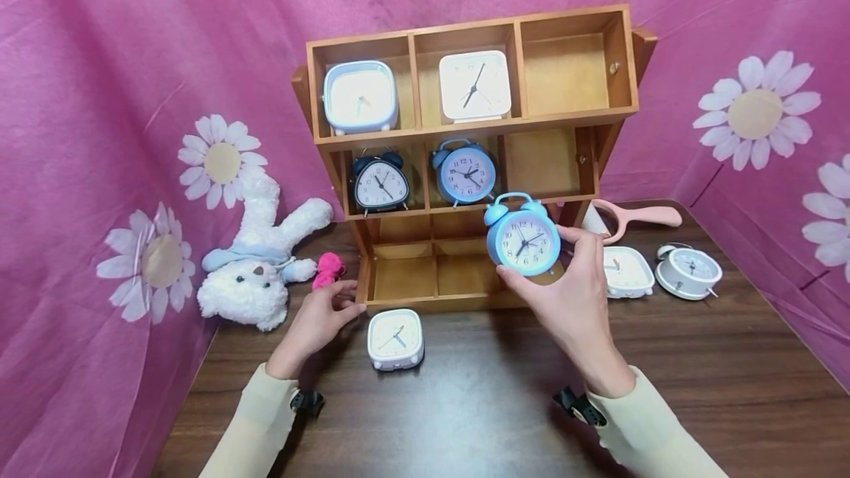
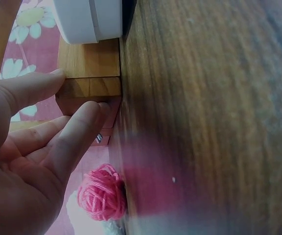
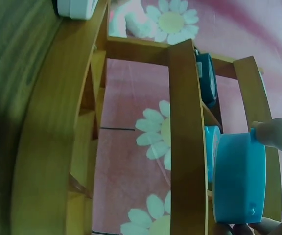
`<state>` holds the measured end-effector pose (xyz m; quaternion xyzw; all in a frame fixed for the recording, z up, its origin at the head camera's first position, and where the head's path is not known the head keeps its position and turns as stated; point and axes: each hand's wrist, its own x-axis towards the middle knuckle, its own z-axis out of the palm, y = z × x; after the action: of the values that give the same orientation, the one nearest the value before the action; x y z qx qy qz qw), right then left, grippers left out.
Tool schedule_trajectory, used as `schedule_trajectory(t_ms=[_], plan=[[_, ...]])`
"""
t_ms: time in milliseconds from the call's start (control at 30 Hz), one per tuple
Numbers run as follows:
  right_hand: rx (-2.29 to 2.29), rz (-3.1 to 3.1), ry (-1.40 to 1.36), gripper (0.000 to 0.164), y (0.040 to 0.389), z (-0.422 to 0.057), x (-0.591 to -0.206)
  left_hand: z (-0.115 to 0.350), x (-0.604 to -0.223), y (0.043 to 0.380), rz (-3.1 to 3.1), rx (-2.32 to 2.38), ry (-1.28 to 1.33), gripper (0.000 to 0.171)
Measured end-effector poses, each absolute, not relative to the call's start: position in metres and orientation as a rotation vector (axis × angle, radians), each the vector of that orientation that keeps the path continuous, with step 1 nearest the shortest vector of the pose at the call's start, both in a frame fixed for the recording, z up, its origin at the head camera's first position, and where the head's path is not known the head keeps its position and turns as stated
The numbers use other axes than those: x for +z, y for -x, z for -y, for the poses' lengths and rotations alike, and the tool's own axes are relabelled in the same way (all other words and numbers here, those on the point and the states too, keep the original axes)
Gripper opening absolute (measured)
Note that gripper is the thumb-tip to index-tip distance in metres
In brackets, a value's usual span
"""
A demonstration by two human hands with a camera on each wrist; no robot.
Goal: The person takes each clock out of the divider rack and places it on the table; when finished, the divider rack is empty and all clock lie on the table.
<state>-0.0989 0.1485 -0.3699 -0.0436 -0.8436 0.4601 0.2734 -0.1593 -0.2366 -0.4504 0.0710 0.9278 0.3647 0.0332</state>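
Note:
My right hand [image 1: 571, 301] holds a blue twin-bell alarm clock [image 1: 524, 242] upright by its sides, in front of the lower right of a three-tier wooden shelf [image 1: 564, 65]. In the right wrist view, the back of this blue clock [image 3: 239, 178] shows between thumb and fingers. At the shelf's bottom left corner is my left hand [image 1: 322, 323]; in the left wrist view its thumb and fingers grip the end of the wooden base [image 2: 89, 88]. A white square clock [image 1: 395, 338] stands on the table just in front of the shelf.
Several clocks fill the left and middle compartments of the upper two tiers, among them a second blue clock [image 1: 467, 174]. Right of the shelf lie a white clock [image 1: 627, 271], a round white clock [image 1: 690, 271] and a pink-handled item [image 1: 647, 216]. Leftward are a teddy bear [image 1: 246, 290] and pink yarn [image 1: 328, 269].

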Motion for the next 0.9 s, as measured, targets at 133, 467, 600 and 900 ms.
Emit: schedule_trajectory(t_ms=[133, 467, 600, 900], plan=[[1.239, 2.304, 0.14, 0.098, 0.093, -0.144, -0.377, 0.237, -0.451, 0.159, -2.855, 1.12, -0.218, 0.05], [1.221, 2.399, 0.141, 0.095, 0.079, -0.129, -0.394, 0.237, -0.452, 0.158, -2.85, 1.11, -0.211, 0.05], [1.252, 2.45, 0.156, 0.093, 0.072, -0.123, -0.401, 0.237, -0.451, 0.159, -2.851, 1.117, -0.216, 0.05], [1.297, 2.557, 0.225, 0.092, 0.057, -0.109, -0.413, 0.236, -0.45, 0.159, -2.85, 1.121, -0.221, 0.05]])
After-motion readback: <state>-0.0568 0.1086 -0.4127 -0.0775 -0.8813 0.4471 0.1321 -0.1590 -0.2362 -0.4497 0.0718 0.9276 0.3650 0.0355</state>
